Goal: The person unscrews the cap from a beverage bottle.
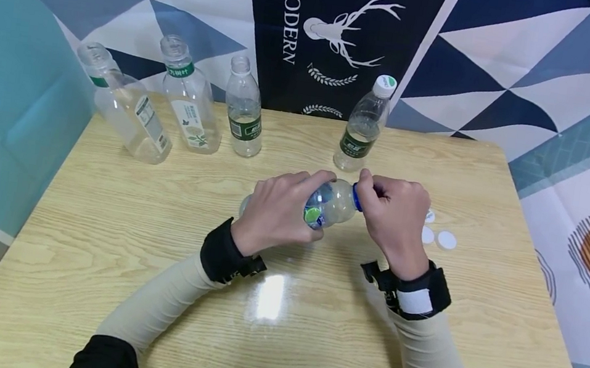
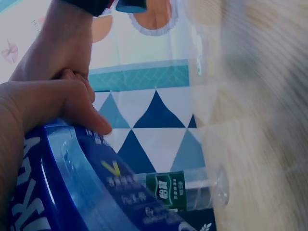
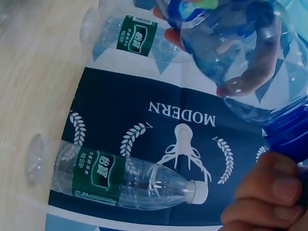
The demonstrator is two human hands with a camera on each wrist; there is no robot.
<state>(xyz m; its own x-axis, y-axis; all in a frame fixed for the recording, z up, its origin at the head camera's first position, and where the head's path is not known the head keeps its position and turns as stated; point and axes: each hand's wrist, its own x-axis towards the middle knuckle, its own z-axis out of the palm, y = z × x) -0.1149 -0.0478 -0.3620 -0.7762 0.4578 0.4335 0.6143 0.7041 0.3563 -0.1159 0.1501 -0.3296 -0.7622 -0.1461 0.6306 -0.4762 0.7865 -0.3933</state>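
Observation:
My left hand [image 1: 280,210] grips the body of a clear plastic bottle [image 1: 345,203] with a blue label, tilted on its side above the table. Its neck points right, where the fingers of my right hand [image 1: 396,216] pinch the blue cap [image 1: 357,197]. In the right wrist view the blue cap [image 3: 288,130] sits on the bottle's neck, with curled fingers against it. The left wrist view shows the thumb across the blue label [image 2: 86,178]. Behind the hands stands a small bottle with a green label and white cap [image 1: 363,124].
Three uncapped bottles stand at the back left: a leaning square one [image 1: 131,106], another square one [image 1: 189,102] and a small round one [image 1: 244,109]. Several white caps [image 1: 447,240] lie right of my right hand on the wooden table [image 1: 307,347]. A patterned cloth [image 1: 195,9] hangs behind.

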